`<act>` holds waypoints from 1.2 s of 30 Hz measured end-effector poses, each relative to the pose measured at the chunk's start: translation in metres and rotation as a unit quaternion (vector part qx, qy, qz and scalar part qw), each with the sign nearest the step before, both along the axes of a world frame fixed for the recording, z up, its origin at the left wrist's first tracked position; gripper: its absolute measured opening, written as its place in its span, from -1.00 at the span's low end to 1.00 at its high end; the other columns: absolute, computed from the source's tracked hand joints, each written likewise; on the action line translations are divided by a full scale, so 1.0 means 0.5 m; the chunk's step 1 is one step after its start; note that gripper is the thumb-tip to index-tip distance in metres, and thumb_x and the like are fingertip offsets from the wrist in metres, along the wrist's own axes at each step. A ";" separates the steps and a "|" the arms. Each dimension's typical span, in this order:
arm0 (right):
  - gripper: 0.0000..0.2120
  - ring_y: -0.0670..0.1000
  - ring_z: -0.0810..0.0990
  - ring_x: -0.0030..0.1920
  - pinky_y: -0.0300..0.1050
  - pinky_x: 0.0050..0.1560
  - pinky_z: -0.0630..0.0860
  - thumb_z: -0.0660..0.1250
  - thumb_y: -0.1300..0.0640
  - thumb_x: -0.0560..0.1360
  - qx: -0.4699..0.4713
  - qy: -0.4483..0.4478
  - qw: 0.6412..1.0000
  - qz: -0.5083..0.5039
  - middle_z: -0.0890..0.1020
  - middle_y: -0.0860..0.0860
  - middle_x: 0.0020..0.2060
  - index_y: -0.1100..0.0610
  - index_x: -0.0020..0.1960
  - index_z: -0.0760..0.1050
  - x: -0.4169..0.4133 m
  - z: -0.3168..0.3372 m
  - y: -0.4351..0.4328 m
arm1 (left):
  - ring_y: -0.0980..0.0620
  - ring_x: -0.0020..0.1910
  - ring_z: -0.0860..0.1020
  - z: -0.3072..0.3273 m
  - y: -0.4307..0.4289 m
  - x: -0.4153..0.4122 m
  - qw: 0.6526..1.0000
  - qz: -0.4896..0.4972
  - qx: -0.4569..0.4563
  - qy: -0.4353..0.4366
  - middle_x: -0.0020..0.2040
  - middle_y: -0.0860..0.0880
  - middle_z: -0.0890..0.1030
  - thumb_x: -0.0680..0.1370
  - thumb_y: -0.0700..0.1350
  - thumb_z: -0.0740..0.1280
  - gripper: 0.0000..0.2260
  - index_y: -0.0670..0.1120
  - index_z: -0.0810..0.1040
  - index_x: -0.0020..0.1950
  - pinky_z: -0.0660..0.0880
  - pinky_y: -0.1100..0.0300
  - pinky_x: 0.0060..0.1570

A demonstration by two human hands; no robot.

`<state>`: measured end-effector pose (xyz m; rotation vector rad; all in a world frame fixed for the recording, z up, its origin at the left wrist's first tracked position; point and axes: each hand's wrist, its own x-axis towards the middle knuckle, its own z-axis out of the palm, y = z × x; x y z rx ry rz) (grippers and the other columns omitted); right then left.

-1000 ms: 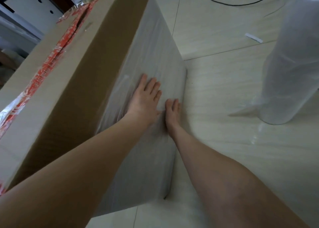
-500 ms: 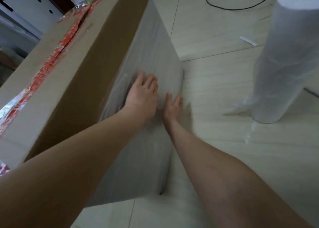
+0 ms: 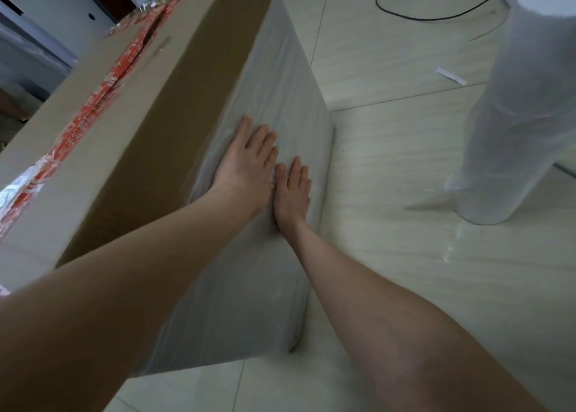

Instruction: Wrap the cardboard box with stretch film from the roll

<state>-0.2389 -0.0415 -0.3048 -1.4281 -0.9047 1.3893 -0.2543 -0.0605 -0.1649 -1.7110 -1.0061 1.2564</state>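
Cardboard box (image 3: 140, 137) upright on the left part of the floor (image 3: 389, 287), red tape (image 3: 93, 115) along its top. Stretch film (image 3: 274, 84) covering its right-hand side. Roll (image 3: 514, 115) on end near the floor's right edge, apart from the box. Left hand (image 3: 249, 159) and right hand (image 3: 293, 190) pressed flat on the film, just beside each other, fingers straight and close together. Black cable (image 3: 420, 17) near the far edge.
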 end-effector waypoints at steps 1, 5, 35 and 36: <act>-0.43 0.05 -0.13 0.55 0.08 0.50 -0.16 -0.06 -0.17 0.64 0.003 0.000 1.000 0.010 -0.09 0.00 0.56 -0.02 0.57 -0.10 0.005 -0.002 0.002 | -0.16 0.54 -0.19 0.001 -0.001 0.004 1.000 0.005 -0.001 0.001 0.56 -0.17 -0.18 0.65 0.11 -0.19 -0.43 -0.18 -0.17 0.56 -0.28 -0.22 0.42; -0.41 0.05 -0.05 0.55 0.03 0.51 -0.07 -0.01 -0.16 0.63 -0.005 0.017 1.000 -0.022 -0.03 0.06 0.56 0.04 0.57 -0.04 0.040 0.004 0.004 | -0.12 0.55 -0.15 0.022 -0.001 0.020 0.999 0.003 0.001 -0.032 0.57 -0.18 -0.12 0.66 0.07 -0.14 -0.44 -0.24 -0.14 0.55 -0.22 -0.15 0.45; -0.51 0.22 0.34 0.39 -0.02 0.35 0.29 0.15 0.01 0.60 -0.138 -0.104 0.985 -0.025 0.35 0.24 0.39 0.21 0.45 0.26 0.160 -0.024 0.056 | -0.12 0.52 0.05 0.047 0.098 0.047 0.964 -0.009 0.025 -0.266 0.52 -0.18 0.16 0.64 0.03 0.03 -0.54 -0.11 0.19 0.51 -0.02 -0.02 0.48; -0.52 0.21 0.36 0.38 -0.04 0.35 0.31 0.18 0.05 0.59 -0.140 -0.138 0.981 0.009 0.36 0.22 0.39 0.21 0.45 0.27 0.179 -0.025 0.047 | -0.13 0.51 0.10 0.047 0.100 0.053 0.955 -0.023 0.016 -0.297 0.49 -0.18 0.22 0.63 -0.05 0.05 -0.59 -0.11 0.26 0.47 0.04 -0.01 0.47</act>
